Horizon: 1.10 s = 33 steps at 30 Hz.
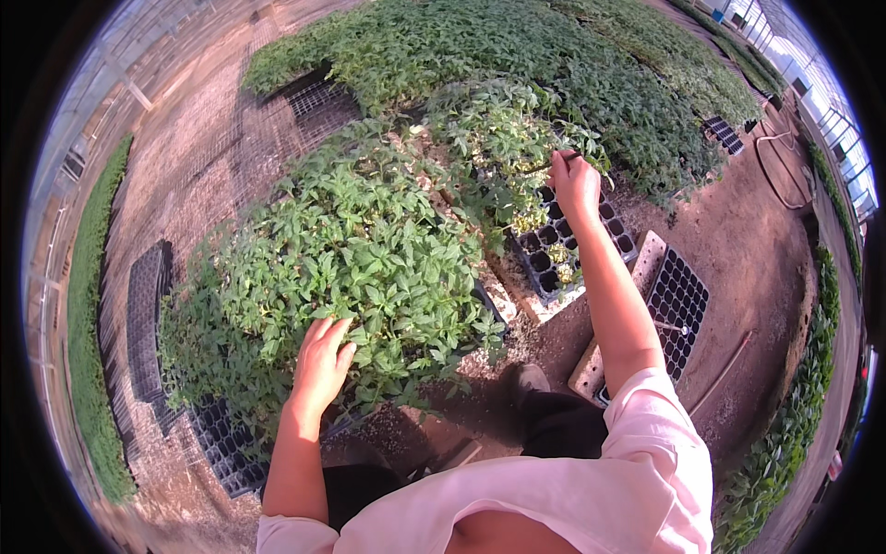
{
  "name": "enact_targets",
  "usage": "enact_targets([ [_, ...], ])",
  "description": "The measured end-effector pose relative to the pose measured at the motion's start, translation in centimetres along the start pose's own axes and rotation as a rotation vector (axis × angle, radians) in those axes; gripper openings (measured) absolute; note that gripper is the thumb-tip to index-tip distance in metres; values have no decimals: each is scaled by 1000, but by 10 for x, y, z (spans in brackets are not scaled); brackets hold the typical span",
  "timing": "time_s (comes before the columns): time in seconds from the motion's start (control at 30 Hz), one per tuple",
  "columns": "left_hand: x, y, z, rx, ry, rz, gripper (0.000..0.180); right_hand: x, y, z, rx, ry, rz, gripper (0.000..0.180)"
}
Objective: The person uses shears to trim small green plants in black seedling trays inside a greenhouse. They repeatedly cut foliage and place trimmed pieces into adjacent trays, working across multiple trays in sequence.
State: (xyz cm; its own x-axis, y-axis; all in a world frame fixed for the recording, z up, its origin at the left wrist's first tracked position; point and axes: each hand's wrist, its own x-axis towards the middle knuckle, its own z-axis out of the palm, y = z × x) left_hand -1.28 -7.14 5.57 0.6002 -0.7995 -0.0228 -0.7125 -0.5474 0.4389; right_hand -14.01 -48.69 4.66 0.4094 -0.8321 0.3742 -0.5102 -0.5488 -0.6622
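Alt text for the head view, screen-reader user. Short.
A person's open left hand is at the near edge of leafy green seedlings, while the right hand reaches over a black cell tray. Another black tray lies to the right.

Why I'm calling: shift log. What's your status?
Left hand open at near seedlings. Right hand above black tray, grip unclear. Foliage hides part of tray.

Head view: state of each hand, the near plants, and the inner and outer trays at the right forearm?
Left hand: open, at the near plants.
Right hand: closed on a small dark item.
Near plants: green, leafy.
Inner tray: several cells without plants.
Outer tray: no plants visible in cells.
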Motion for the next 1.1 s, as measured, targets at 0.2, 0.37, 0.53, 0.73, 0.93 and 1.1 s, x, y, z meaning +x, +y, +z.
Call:
enact_targets([
  [0.2, 1, 3, 1, 9, -4, 13, 39, 8, 12, 33, -108, 19, 21, 28],
  [0.37, 2, -1, 1, 25, 43, 54, 39, 5, 56, 40, 687, 9, 411, 22],
  [0.53, -1, -1, 3, 26, 32, 51, 38, -10, 71, 32, 891, 52, 477, 22],
  [0.73, 2, -1, 4, 32, 43, 49, 38, -17, 52, 1, 972, 36, 468, 24],
  [0.93, 4, 0, 3, 31, 37, 57, 38, -36, 12, -38, 1031, -32, 296, 25],
  [1.1, -3, -4, -1, 87, 75, 86, 36, -60, -30, -54, 1054, -208, 234, 26],
])
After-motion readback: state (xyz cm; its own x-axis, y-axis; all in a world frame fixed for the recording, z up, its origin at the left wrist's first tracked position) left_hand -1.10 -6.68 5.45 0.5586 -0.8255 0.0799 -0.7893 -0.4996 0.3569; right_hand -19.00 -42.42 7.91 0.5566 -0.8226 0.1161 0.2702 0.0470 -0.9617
